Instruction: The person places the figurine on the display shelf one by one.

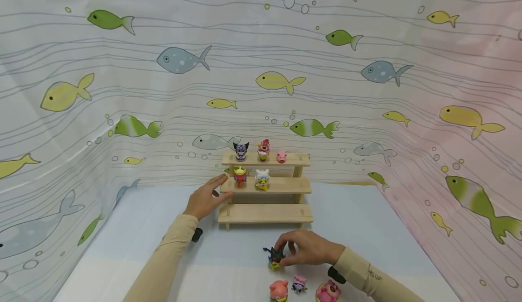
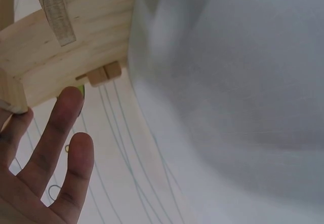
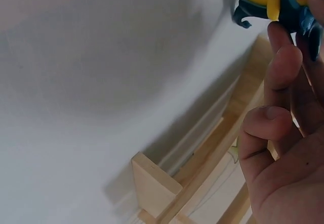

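My right hand (image 1: 311,246) pinches a small figurine (image 1: 276,259) with a yellow body and a dark, pointed hood, close over the table. In the right wrist view the figurine (image 3: 283,1) shows teal and yellow parts and a red spot, with the thumb and fingertips on it. My left hand (image 1: 205,198) is at the left end of the middle step of a three-step wooden stand (image 1: 265,213). Seen from the left wrist, the fingers (image 2: 63,112) are spread and nearly straight, with one fingertip right at a wooden edge.
On the top step stand a purple-black figurine (image 1: 241,151), a red-hatted one (image 1: 263,150) and a pink pig (image 1: 281,156). The middle step holds a red-blue figurine (image 1: 240,177) and a white-hooded one (image 1: 262,179). Nearest me are coral (image 1: 279,290), pink-purple (image 1: 299,284) and pink bear (image 1: 328,292) figurines.
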`<state>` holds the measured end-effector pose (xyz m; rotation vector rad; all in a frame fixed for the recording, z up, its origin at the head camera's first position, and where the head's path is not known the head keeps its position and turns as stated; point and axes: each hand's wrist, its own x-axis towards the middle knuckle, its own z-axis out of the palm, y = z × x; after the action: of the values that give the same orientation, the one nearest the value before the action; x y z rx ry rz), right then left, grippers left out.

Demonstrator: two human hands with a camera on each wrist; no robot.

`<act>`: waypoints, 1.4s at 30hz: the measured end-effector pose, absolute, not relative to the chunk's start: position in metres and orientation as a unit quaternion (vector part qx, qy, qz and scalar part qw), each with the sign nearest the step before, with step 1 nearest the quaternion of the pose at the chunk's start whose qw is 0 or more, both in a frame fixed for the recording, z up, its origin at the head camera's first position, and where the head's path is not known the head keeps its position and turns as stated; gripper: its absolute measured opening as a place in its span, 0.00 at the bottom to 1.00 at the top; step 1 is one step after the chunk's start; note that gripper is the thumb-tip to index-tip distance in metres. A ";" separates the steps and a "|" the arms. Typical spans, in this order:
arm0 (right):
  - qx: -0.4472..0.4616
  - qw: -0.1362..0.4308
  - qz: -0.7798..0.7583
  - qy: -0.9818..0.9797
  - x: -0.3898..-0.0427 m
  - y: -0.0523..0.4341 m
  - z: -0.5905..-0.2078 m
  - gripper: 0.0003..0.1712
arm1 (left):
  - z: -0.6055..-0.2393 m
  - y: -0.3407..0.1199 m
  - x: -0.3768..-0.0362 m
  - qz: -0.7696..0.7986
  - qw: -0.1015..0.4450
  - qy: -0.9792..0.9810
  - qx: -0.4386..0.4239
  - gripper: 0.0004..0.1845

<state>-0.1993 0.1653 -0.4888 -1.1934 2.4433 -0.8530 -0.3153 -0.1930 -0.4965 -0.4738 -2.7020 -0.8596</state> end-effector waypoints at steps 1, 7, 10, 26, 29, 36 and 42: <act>-0.412 0.145 -0.298 0.849 -0.200 0.166 -0.489 0.16 | -0.497 -0.193 -0.315 -0.294 0.132 -0.932 -0.162 0.41; -0.395 0.136 -0.319 0.851 -0.202 0.169 -0.482 0.16 | -0.496 -0.193 -0.315 -0.294 0.129 -0.933 -0.161 0.41; -0.387 0.124 -0.329 0.852 -0.205 0.171 -0.479 0.16 | -0.496 -0.193 -0.315 -0.297 0.130 -0.932 -0.161 0.41; -0.383 0.059 -0.339 0.857 -0.212 0.181 -0.464 0.17 | -0.497 -0.193 -0.314 -0.293 0.133 -0.933 -0.162 0.41; -0.382 0.047 -0.341 0.858 -0.214 0.183 -0.460 0.17 | -0.497 -0.193 -0.315 -0.295 0.134 -0.932 -0.163 0.41; -0.390 0.026 -0.345 0.853 -0.220 0.188 -0.452 0.17 | -0.498 -0.193 -0.315 -0.298 0.134 -0.931 -0.164 0.40; -0.371 0.017 -0.340 0.864 -0.225 0.191 -0.443 0.18 | -0.498 -0.193 -0.314 -0.298 0.133 -0.931 -0.162 0.40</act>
<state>-0.2246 0.1905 -0.4435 -1.1518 2.6866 -1.0556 -0.3143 -0.1929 -0.4982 -0.4699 -2.7024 -0.8636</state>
